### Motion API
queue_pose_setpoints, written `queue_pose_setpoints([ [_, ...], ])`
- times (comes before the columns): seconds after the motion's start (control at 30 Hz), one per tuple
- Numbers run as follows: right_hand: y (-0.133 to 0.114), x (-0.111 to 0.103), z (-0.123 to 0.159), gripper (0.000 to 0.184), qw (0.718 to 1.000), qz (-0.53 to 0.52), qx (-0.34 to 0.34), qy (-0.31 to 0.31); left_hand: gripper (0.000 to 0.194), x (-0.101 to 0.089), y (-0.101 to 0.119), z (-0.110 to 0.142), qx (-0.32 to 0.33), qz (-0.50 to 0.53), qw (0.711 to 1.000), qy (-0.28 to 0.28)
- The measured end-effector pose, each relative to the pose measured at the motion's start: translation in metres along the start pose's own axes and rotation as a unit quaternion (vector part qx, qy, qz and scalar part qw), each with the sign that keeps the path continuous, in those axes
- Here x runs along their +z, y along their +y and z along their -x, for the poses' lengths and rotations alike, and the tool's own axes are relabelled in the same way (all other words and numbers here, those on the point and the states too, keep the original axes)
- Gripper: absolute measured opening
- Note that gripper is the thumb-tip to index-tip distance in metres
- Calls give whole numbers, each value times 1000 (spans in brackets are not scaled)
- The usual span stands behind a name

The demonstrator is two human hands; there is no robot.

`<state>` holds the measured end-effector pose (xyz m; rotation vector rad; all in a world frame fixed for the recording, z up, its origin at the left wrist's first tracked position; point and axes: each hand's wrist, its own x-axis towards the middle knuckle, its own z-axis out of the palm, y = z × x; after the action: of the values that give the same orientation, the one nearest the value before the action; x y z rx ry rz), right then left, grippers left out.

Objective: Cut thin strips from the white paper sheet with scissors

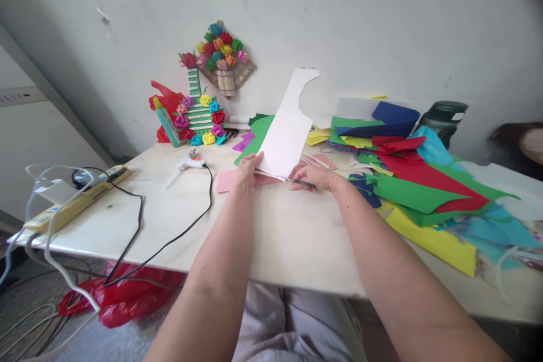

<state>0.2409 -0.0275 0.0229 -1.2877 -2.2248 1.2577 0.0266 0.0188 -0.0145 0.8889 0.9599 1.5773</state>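
A white sheet of card [288, 124] with a curved cut-out on its upper right side stands tilted above the table. Its lower left corner is pinched by my left hand [249, 168]. In my right hand [316, 177] is a pair of scissors [304, 183], its blades lying along the card's bottom edge, where a thin strip shows. Pink paper [227, 181] lies beneath both hands, with narrow white strips [314, 162] on it near my right fingers. Green sheets [250, 147] rest behind the card.
To the left lie a white glue gun [189, 164] with a black cord and a power strip [76, 198]. A paper-flower craft [199, 107] and glue bottle [167, 123] stand at the back. Coloured sheets [424, 186] pile up on the right, before a dark bottle [443, 119].
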Motion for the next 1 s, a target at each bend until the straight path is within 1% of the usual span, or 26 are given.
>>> queue_pose_setpoints([
  [0.1,-3,0,2,47,1000,0,-2,2,32,-1,1,1,13,3,1000,-20],
  [0.3,-2,-2,2,47,1000,8,-13,8,31,-1,2,3,12,-10,1000,-14],
  [0.4,-5,-2,4,48,1000,2,-13,6,32,-2,1,2,19,-15,999,-21],
  [0.57,-12,0,10,49,1000,-11,9,0,35,1,2,4,10,-11,1000,-28],
  [0.67,-11,0,9,49,1000,-14,25,-3,36,4,3,8,9,-19,999,-24],
  [0.83,-7,1,6,47,1000,-8,26,-13,34,8,4,12,-3,-24,1000,-20],
  [1.0,-4,0,5,46,1000,-7,7,-10,34,8,2,10,-1,-16,1000,-27],
])
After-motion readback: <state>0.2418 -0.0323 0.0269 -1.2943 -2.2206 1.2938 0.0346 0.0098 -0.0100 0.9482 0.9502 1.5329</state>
